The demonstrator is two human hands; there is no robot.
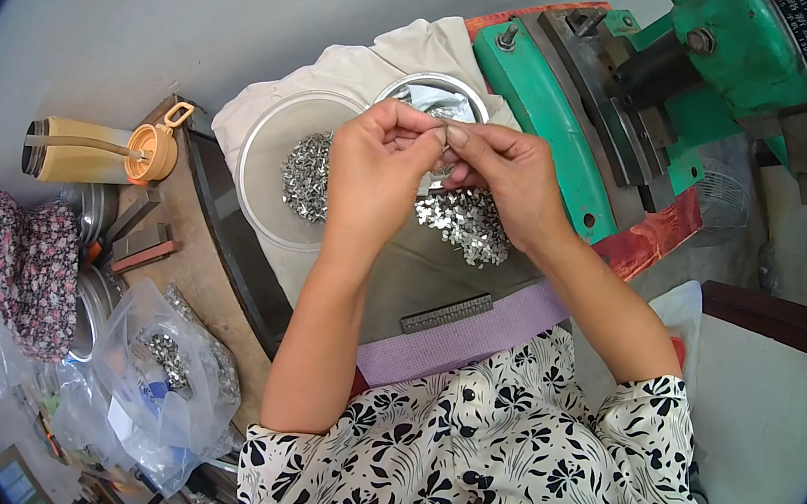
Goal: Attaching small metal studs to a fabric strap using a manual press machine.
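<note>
Both of my hands meet above the work table, fingertips pinched together. My left hand (381, 164) is closed, thumb against the fingers. Facing it, my right hand (519, 176) is closed in a similar pinch. Whatever sits between the fingertips is too small to make out. Below the right hand lies a loose pile of small shiny metal pieces (467, 228). Partly behind the left hand and wrist is a round translucent basin (251, 195) holding more small metal pieces (304, 177). A metal bowl (471, 91) with a clear plastic bag in it stands just beyond the fingers.
A green press machine (547, 108) stands at the right. Near my body are a dark ridged metal bar (446, 313) and a purple woven strip (463, 345). Leftward are a yellow bottle (83, 152), a floral cloth (23, 271) and a plastic bag of metal pieces (162, 374).
</note>
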